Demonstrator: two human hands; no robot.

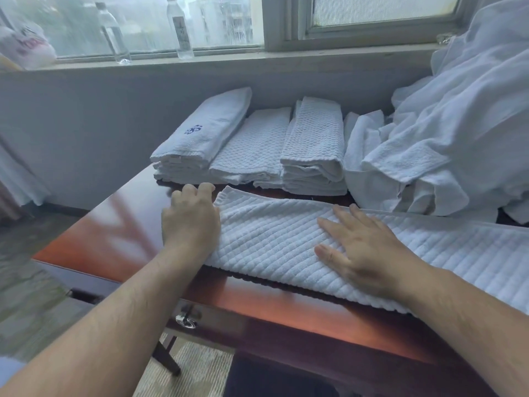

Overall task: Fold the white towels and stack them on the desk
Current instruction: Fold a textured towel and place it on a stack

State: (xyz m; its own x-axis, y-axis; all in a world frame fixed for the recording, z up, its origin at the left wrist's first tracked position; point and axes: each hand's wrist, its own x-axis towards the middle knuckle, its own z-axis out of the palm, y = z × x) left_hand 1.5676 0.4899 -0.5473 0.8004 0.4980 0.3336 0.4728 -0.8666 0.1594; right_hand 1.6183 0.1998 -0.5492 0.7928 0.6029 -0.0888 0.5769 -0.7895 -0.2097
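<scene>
A long ribbed white towel [274, 239] lies folded into a strip along the front of the reddish wooden desk [114, 224]. My left hand [190, 217] sits at the strip's left end, its fingers curled over the towel's edge. My right hand [360, 247] lies flat on the towel near its middle, fingers spread. Behind the strip, three stacks of folded white towels stand side by side: one with a blue emblem [200, 136], a waffle-weave stack [252, 147] and another waffle-weave stack [315, 144].
A heap of unfolded white towels [446, 133] fills the desk's right side up to the window sill. Two clear bottles [113, 32] [179, 27] stand on the sill. A metal drawer handle [186, 319] sits under the desk's front edge.
</scene>
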